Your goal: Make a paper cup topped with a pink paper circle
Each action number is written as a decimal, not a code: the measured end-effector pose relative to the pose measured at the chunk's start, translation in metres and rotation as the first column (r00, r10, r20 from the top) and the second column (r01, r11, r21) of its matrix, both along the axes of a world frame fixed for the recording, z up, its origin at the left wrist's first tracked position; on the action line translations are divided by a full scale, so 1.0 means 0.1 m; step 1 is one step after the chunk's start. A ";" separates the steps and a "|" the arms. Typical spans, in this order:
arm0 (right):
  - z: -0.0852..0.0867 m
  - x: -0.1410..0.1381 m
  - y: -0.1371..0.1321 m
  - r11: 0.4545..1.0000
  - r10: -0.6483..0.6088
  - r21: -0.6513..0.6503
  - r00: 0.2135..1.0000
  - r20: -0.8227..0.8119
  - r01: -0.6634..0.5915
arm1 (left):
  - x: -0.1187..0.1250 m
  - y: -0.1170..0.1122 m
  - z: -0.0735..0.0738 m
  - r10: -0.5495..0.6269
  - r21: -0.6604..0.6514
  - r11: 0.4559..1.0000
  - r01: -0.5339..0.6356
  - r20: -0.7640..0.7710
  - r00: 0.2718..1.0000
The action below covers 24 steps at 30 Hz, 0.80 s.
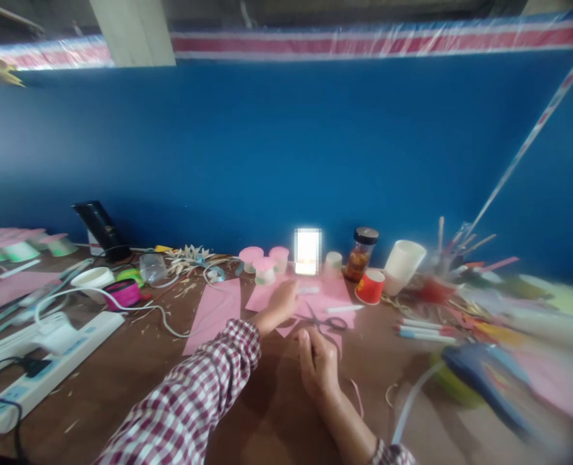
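Observation:
My left hand reaches forward over the pink paper. Its fingers are blurred, and I cannot tell whether they touch the small whitish piece beside them. Nearer to me, my right hand rests low over the brown table with its fingers loosely curled in, and nothing shows in them. Dark-handled scissors lie on the paper just beyond it. A white pen-like stick lies behind the scissors. Small cups with pink paper discs on top stand past my left hand.
A bright phone-like screen stands by the blue wall. To its right are a dark-lidded jar, a red paper cup, a white cup and markers. A glue gun lies near right. A power strip with cables occupies the left.

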State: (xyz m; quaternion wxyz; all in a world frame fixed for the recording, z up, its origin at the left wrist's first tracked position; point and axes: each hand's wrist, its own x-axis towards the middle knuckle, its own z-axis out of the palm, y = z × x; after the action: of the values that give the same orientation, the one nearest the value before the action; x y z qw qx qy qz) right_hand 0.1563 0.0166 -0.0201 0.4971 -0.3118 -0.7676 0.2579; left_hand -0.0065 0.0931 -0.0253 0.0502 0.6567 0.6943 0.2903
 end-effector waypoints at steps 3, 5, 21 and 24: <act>-0.01 -0.01 0.00 1.000 0.004 -0.002 1.000 -0.004 -0.004 | -0.01 0.05 -0.02 -0.005 -0.025 1.000 0.005 -0.002 1.000; 0.00 0.00 0.00 1.000 0.010 -0.006 1.000 -0.005 -0.010 | -0.01 0.07 -0.02 -0.004 -0.035 0.999 0.004 -0.001 1.000; 0.07 0.00 -0.01 1.000 0.004 -0.001 0.999 0.036 -0.004 | 0.03 0.06 0.03 0.061 -0.065 0.996 -0.062 -0.012 0.998; 0.08 0.00 -0.02 1.000 0.006 -0.007 1.000 0.030 -0.006 | 0.03 0.06 0.04 0.059 -0.059 0.996 -0.059 -0.003 0.998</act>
State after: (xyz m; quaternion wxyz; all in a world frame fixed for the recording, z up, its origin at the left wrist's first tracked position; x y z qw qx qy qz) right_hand 0.1568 0.0147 -0.0116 0.4835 -0.3152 -0.7750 0.2572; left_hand -0.0031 0.0993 -0.0209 0.0606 0.6341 0.7218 0.2706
